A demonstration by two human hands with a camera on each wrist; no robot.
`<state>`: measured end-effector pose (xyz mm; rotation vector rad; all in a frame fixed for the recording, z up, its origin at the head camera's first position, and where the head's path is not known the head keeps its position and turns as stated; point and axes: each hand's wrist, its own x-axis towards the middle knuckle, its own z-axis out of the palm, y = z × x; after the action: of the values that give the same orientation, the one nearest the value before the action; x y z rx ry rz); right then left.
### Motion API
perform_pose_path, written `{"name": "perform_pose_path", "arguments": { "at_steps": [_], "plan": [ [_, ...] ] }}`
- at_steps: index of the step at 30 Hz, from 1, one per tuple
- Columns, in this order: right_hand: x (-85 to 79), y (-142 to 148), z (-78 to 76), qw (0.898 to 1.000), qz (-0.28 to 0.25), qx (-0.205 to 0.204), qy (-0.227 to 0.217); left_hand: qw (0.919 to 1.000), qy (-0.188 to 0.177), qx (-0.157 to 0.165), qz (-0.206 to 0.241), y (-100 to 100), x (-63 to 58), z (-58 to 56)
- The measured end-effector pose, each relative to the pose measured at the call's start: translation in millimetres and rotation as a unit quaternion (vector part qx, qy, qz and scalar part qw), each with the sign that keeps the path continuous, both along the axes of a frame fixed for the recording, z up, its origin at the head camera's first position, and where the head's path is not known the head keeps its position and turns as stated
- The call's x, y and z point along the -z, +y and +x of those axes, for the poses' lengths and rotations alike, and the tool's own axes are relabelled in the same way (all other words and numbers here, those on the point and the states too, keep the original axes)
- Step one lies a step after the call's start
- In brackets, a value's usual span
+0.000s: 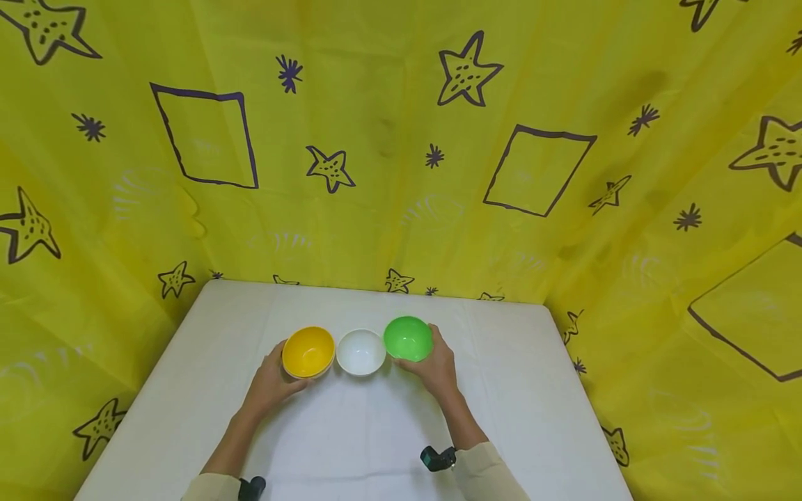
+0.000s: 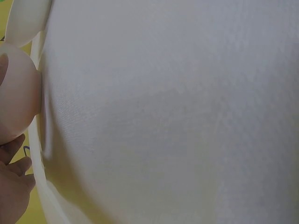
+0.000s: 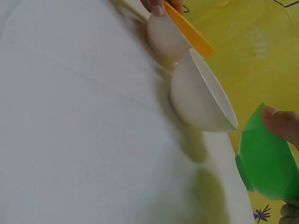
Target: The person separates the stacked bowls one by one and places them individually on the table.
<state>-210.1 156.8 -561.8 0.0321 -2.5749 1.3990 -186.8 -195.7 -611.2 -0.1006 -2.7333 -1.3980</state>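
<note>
Three bowls form a row across the middle of the table in the head view. At the left is an orange bowl (image 1: 308, 353), nested inside a white bowl (image 3: 163, 38) whose outer wall shows in the right wrist view. My left hand (image 1: 274, 381) grips this pair from the left side, thumb on the near wall. Another white bowl (image 1: 360, 353) stands upright in the middle, touched by neither hand. On the right, my right hand (image 1: 437, 363) holds a green bowl (image 1: 408, 339) between thumb and fingers. In the right wrist view, the green bowl appears raised off the cloth and tilted.
A white cloth covers the table (image 1: 376, 438). Yellow curtains (image 1: 376, 125) with drawn stars and frames hang behind the table and along both sides. Each wrist wears a small dark camera, such as the right wrist's camera (image 1: 438, 458).
</note>
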Motion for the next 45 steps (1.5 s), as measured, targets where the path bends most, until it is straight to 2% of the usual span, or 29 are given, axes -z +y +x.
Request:
{"name": "perform_pose_path", "arguments": {
  "at_steps": [5,14,30,41,45],
  "plan": [
    [6.7,1,1.8,1.0,0.003,0.005,0.001,0.9999,-0.015,0.002,-0.001,0,-2.0,-0.1],
    [21.0,5,4.2,1.0,0.006,0.014,-0.006,0.9999,-0.011,0.001,-0.002,0,-1.0,-0.4],
    [34.3,5,11.7,1.0,-0.001,0.025,-0.004,1.0,-0.005,0.006,-0.006,-2,-0.2,-2.5],
    [34.2,5,15.6,0.999,0.017,0.035,-0.028,0.9999,-0.01,0.005,-0.007,-1,-2.4,-1.8],
    [30.9,2,16.0,0.998,0.038,0.041,-0.042,0.9999,-0.014,0.003,-0.007,0,-2.4,-0.6]
  ]
}}
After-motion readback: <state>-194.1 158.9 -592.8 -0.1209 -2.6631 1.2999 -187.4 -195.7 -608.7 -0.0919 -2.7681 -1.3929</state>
